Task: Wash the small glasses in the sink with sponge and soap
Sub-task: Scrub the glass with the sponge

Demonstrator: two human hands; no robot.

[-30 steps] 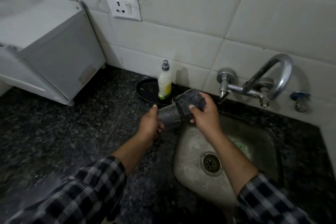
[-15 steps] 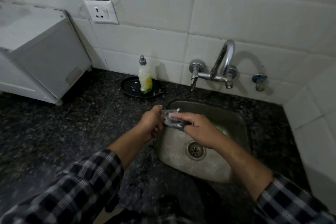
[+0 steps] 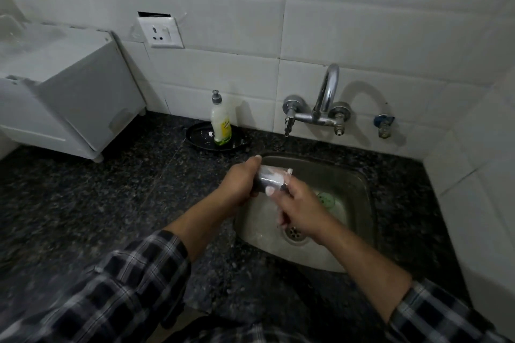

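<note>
Just above the far left corner of the steel sink [image 3: 362, 175], both hands meet on a small glass [image 3: 271, 179] that lies roughly on its side in the air, clear of the basin floor. The left hand [image 3: 239, 184] grasps its left end, fingers wrapped over the top. The right hand [image 3: 301, 209] grasps the right end, with the thumb on the near side and a fingertip on the far side; its other fingers curl below and are blurred. White foam shows on the glass between the two hands. I cannot make out a sponge in either hand.

Below the right hand, the drain [image 3: 294, 232] sits near the middle of the basin, and a round green item [image 3: 326, 200] lies on the basin floor just to the right of that hand. A chrome tap [image 3: 326, 103] is fixed to the white tiled wall [image 3: 390, 36] on the far side of the sink, with a small blue-handled valve [image 3: 384, 124] to its right.

To the left of the tap, a dish soap bottle [image 3: 220, 120] stands upright on a black tray [image 3: 200, 135] at the far edge of the dark granite counter [image 3: 111, 189]. Further left sits a white appliance [image 3: 69, 97], and a wall socket [image 3: 161, 33] is set in the tiles above. Checked sleeves [image 3: 125, 287] cover both forearms at the near edge.
</note>
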